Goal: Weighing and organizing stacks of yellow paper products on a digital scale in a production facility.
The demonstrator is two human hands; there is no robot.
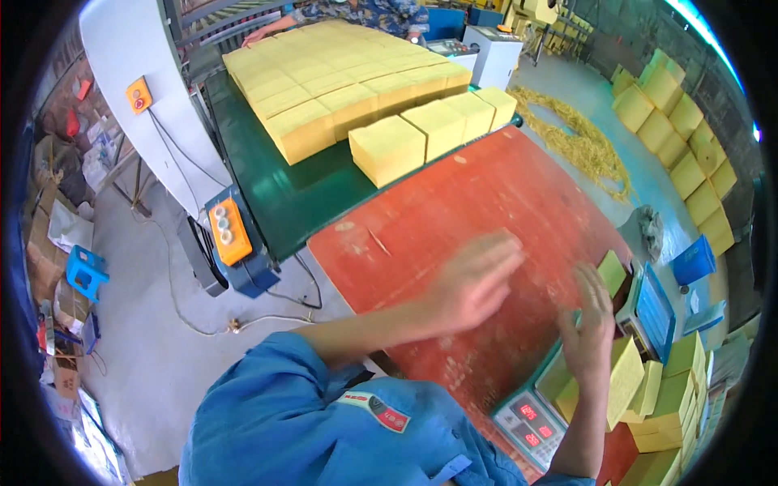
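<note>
Work in hand is the weighing of yellow blocks. The right hand (590, 324) rests open, fingers spread, against the upper edge of a yellow block (624, 379) standing on the scale (531, 421) at the near right corner of the red bench (454, 211); its grip is not closed round the block, only laid on it. The left hand (474, 279) hovers open and empty above the bare bench, blurred, holding nothing. Further blocks lie well apart on the green conveyor (275, 194), the nearest of them, a cut block (389, 148), at the belt's end just beside the bench. A stack of weighed blocks (668, 413) stands just right of the scale. Judged step: block set on the scale, reading under way. The next move would call for a firm two-sided grip on the block to lift it clear, and for the free hand to reach the conveyor end.
</note>
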